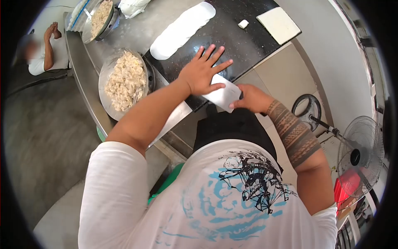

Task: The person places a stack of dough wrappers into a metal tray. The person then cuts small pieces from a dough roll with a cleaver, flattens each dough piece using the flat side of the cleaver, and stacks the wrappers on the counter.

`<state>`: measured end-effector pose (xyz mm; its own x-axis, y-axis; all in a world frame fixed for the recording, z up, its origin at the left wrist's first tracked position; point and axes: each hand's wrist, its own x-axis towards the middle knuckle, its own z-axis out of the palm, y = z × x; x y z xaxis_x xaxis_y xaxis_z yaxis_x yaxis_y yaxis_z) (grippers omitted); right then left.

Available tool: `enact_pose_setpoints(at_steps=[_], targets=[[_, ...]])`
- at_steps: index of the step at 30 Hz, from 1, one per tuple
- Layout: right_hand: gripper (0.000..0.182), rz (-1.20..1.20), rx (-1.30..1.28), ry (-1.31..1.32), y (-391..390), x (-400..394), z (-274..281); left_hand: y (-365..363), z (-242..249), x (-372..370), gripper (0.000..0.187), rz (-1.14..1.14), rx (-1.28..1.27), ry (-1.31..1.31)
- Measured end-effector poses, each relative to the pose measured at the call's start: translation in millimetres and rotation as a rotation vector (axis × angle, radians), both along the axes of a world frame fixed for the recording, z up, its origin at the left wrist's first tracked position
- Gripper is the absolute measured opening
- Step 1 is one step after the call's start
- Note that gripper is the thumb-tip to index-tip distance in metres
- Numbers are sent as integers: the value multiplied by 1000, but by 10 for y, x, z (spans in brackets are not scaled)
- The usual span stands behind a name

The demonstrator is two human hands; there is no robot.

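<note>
My left hand (pixel 203 70) is spread, palm down, over the front edge of the black speckled counter (pixel 253 45), its thumb across a wide metal blade (pixel 224 93). On the other side, my right hand (pixel 251 98) grips this scraper-like tool with the thumb on its face. Beyond my hands, a row of overlapping thin white dough rounds (pixel 182 31) lies on the counter. A small white lump (pixel 243 24) sits farther right, near a flat pale square slab (pixel 279 25).
A lined bowl of chunky pale filling (pixel 126 81) stands left, with a second filled bowl (pixel 100 20) behind it. A co-worker (pixel 43 54) is at the far left. A fan (pixel 360 157) and a black handwheel (pixel 306 112) are at the right.
</note>
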<state>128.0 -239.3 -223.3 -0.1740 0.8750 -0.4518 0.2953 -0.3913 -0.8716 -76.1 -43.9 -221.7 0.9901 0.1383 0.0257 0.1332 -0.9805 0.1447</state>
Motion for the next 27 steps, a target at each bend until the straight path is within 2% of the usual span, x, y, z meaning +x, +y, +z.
enact_pose_setpoints(at_steps=[4,7,11,14,17,20,21,22,25,27], targets=[[55,15,-5,-67,-299,-80,150,-290,188,4,89,29,-98,63],[56,-13,-56,-64,-372,17,172,-344,143,136,90,44,-126,61],[57,44,-92,-179,-57,215,163,-119,96,321,87,79,-48,55],[52,-27,126,-317,1,154,109,68,13,316,84,74,38,-38],[54,-25,49,-351,362,229,182,416,-10,404,84,44,147,-116],[54,-54,25,-355,369,117,237,558,-27,421,85,-41,34,-170],[54,-86,-131,-305,217,24,337,439,-29,364,89,-52,3,-100],[56,-107,63,-174,-83,-57,30,226,-109,259,92,-59,27,9],[57,-168,12,-273,-496,-211,23,-200,-51,280,94,-151,-126,-29],[59,-207,-17,-302,-450,-128,77,-83,-56,415,93,-158,-33,-64]])
